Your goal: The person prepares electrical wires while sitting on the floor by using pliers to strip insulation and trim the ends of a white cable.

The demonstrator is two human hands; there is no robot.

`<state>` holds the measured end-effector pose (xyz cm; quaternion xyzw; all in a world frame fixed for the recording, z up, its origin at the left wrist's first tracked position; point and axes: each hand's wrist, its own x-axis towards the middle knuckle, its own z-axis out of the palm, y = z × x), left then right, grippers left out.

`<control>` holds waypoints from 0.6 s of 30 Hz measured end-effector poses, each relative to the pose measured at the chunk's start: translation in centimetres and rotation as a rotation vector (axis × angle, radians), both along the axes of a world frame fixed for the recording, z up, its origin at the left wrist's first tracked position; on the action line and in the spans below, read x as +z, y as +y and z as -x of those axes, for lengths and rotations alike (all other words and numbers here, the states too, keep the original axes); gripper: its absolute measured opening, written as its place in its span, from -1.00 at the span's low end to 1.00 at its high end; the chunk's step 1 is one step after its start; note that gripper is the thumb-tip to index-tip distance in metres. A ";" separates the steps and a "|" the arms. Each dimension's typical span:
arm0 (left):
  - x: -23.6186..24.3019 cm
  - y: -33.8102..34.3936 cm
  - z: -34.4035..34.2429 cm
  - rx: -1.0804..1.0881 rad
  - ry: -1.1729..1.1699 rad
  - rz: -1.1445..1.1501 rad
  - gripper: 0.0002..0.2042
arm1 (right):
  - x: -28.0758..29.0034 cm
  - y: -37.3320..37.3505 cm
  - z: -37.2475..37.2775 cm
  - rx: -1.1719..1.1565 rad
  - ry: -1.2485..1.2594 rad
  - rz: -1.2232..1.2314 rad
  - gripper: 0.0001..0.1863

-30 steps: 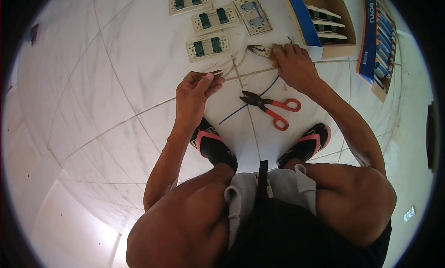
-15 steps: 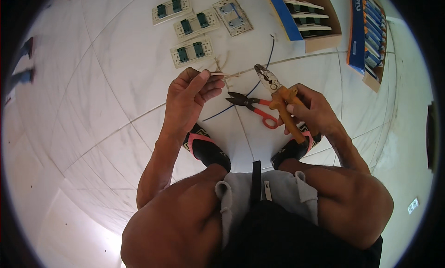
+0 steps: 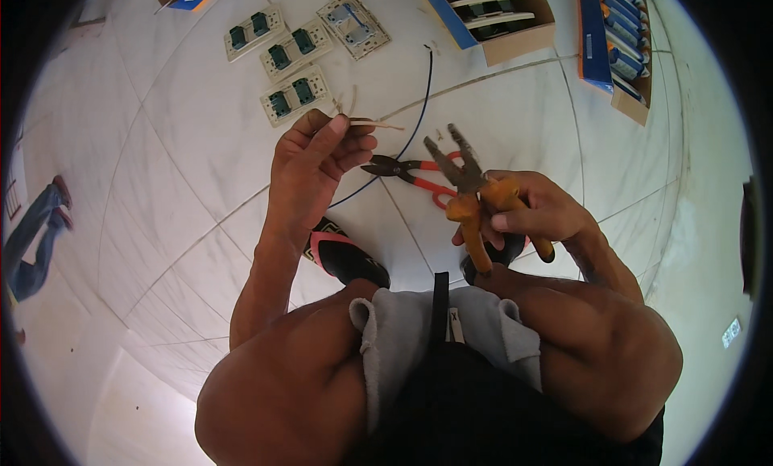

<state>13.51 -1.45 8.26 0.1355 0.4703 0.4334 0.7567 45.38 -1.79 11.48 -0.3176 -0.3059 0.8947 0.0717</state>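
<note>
Between thumb and fingers, my left hand (image 3: 314, 156) pinches a thin pale wire (image 3: 378, 124) whose bare-looking end points right. My right hand (image 3: 531, 208) grips orange-handled pliers (image 3: 467, 172), their jaws spread apart and aimed away from me, clear of the wire. Beneath and between the hands, red-handled snips (image 3: 398, 167) lie on the tiled floor. A dark blue wire (image 3: 420, 111) curves across the floor and passes by the snips. Just beyond my left hand sits a white switch plate with green modules (image 3: 295, 95).
More switch plates (image 3: 254, 33) and a plate with a blue wire (image 3: 354, 24) lie beyond. An open box of plates (image 3: 519, 43) and a box of blue-and-white packets (image 3: 620, 43) stand at far right. Another person's legs (image 3: 36, 240) show at far left.
The pliers' jaws have opened and their handles spread in my right hand. The wire now juts further right from my left fingers. The view has shifted, and the other person's legs show more.
</note>
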 end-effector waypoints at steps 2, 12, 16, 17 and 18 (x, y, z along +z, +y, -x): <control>0.1 0.1 -0.3 -0.022 0.011 -0.006 -0.90 | 0.8 0.5 0.5 0.047 -0.079 -0.034 -0.50; 0.5 -0.1 -0.2 -0.097 0.086 -0.034 -0.90 | 1.1 0.7 1.8 0.167 -0.253 -0.157 -0.37; 0.6 -0.3 0.3 -0.103 0.090 -0.056 -0.90 | 1.1 0.9 2.4 0.181 -0.275 -0.108 -0.54; 0.7 -0.3 0.4 -0.106 0.098 -0.060 -0.90 | 1.2 0.9 2.6 0.186 -0.281 -0.104 -0.54; 0.8 -0.3 0.5 -0.107 0.102 -0.059 -0.89 | 1.3 0.9 2.7 0.191 -0.286 -0.099 -0.54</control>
